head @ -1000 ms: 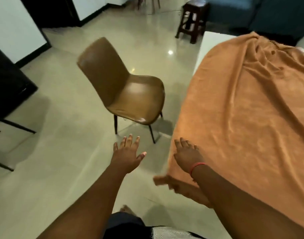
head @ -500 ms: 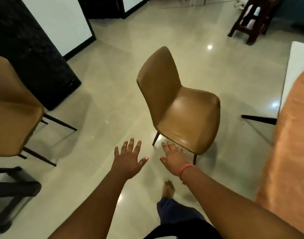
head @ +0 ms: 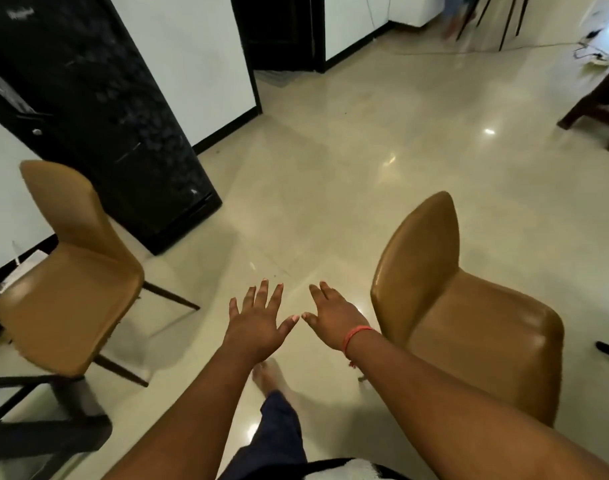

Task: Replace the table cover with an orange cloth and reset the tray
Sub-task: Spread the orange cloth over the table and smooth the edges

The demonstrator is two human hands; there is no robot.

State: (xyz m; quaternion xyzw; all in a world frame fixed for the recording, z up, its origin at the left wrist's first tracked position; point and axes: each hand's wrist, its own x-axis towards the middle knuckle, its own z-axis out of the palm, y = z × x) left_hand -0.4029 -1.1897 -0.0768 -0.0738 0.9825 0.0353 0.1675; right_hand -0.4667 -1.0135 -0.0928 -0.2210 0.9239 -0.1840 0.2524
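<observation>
My left hand (head: pixel 256 322) and my right hand (head: pixel 332 315) are stretched out in front of me over the floor, fingers spread, holding nothing. A red band circles my right wrist. The orange cloth, the table and the tray are out of this view.
A tan chair (head: pixel 462 313) stands just right of my right hand. Another tan chair (head: pixel 67 278) is at the left, beside a tall black cabinet (head: pixel 99 112). A dark frame (head: pixel 43 427) sits bottom left, a wooden stool (head: pixel 597 109) far right. Glossy floor (head: pixel 330 188) stretches ahead.
My view has swung left, away from the table, so the orange cloth has left the frame. The right hand has come off the cloth. Both hands stay open.
</observation>
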